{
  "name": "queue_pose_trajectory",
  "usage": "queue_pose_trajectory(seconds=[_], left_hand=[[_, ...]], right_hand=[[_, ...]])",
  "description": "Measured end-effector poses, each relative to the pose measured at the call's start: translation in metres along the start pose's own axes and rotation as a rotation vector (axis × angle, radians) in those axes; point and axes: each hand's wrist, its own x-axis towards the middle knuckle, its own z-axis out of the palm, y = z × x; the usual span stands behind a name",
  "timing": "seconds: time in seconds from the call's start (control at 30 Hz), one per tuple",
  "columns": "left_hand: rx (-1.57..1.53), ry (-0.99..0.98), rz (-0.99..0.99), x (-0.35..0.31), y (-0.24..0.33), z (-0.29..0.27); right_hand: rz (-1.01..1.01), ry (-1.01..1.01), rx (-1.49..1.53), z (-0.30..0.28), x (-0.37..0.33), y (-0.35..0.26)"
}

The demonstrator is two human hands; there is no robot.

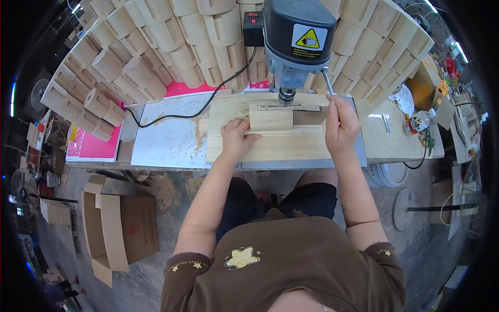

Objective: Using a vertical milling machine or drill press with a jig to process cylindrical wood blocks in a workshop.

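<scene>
A wooden block (pixel 270 120) with a rounded face lies in a wooden jig board (pixel 286 151), beneath the chuck (pixel 286 96) of a bench drill press (pixel 299 36). My left hand (pixel 238 139) grips the block's left end, thumb toward me and fingers bent over the far side. Raised at the right, my right hand (pixel 342 125) is closed around the metal feed lever (pixel 327 80) of the press. Whether the bit touches the wood cannot be made out.
Stacked slotted wooden cylinders (pixel 150 41) wall the bench's back. A black cable (pixel 208 99) crosses a white sheet (pixel 166 130). On the right are a plastic bottle (pixel 420 120) and a metal piece (pixel 386 124). An open cardboard box (pixel 138 229) stands on the floor, left.
</scene>
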Motion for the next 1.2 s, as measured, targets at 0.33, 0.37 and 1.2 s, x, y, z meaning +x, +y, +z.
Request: queue_pose_trajectory(seconds=[0.33,0.37,1.2], left_hand=[[0.003,-0.005,0.013,-0.001,-0.002,0.002],[0.004,-0.005,0.008,-0.001,-0.003,0.002],[0.068,-0.061,-0.021,0.002,0.024,0.026]], right_hand=[[-0.082,0.011,0.062,0.018,-0.021,0.023],[-0.099,-0.021,0.072,0.013,-0.014,0.02],[0.094,-0.157,0.018,-0.022,0.043,-0.015]])
